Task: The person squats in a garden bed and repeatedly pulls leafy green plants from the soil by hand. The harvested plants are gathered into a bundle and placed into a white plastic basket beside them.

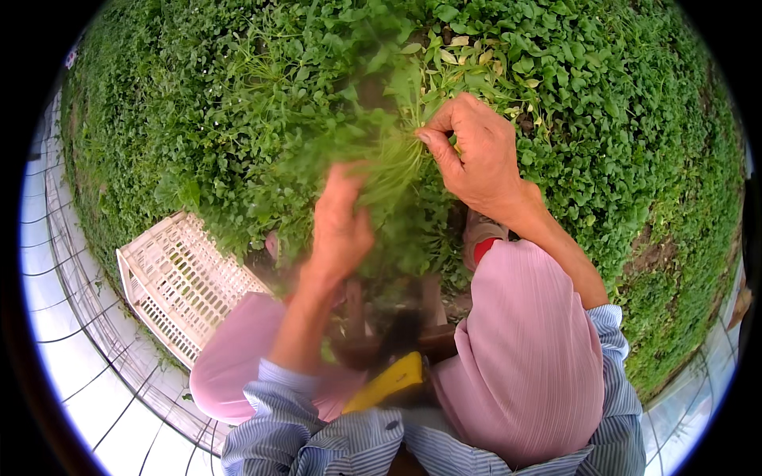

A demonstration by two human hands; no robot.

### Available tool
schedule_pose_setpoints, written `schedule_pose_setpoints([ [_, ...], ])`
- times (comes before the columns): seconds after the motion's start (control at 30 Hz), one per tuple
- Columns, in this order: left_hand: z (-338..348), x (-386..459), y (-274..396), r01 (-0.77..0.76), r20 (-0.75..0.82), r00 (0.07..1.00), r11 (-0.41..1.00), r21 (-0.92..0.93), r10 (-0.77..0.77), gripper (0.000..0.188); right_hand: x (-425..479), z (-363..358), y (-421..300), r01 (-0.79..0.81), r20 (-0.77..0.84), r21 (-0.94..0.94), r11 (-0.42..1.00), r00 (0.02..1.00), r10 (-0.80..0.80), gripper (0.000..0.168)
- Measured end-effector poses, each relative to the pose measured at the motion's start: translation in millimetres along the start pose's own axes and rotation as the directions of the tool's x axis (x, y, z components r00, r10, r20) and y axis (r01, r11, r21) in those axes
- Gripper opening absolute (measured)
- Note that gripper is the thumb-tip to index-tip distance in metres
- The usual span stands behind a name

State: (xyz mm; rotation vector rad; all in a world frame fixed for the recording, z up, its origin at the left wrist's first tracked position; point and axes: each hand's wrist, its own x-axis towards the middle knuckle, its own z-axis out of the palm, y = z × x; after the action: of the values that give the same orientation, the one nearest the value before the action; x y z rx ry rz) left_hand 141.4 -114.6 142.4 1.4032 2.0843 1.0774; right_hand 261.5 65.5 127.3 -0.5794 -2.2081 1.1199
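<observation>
Leafy green stems [396, 160] are pinched between the thumb and forefinger of my right hand [479, 149]. The stems fan down and leftward from those fingertips, and their lower part is blurred. My left hand [340, 223], also blurred, is half curled at the lower left of this bunch. Whether its fingers grip any stems cannot be made out. Around and beyond both hands spreads a dense bed of low leafy plants [238, 131]. Some yellowed leaves [470, 56] lie among the plants just beyond my right hand.
A white perforated plastic crate [190, 279] lies tilted beside my left knee. My shoe [485, 232] is planted among the greens below my right wrist. Between my legs are a wooden frame [357, 342] and a yellow object [390, 381]. Sheeting with dark grid lines [89, 369] borders the bed's left side.
</observation>
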Motion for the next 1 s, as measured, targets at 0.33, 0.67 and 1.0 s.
schedule_pose_setpoints([
  [0.33,-73.8,16.3,51.1,-0.108,0.027,0.994,0.964,0.243,0.104,0.064,63.5,-75.6,-52.6,-0.026,0.253,-0.199,0.98,0.964,0.077,0.019],
  [0.67,-134.8,2.8,83.1,-0.322,0.048,0.946,0.907,0.27,0.322,0.066,76.4,-86.9,-151.0,0.119,0.457,0.123,0.985,0.874,-0.162,0.015],
  [1.0,-147.2,-44.3,96.7,-0.098,0.074,0.994,0.971,0.219,0.084,0.042,31.7,-86.3,-225.2,-0.362,0.306,0.172,0.916,0.904,0.299,0.014],
])
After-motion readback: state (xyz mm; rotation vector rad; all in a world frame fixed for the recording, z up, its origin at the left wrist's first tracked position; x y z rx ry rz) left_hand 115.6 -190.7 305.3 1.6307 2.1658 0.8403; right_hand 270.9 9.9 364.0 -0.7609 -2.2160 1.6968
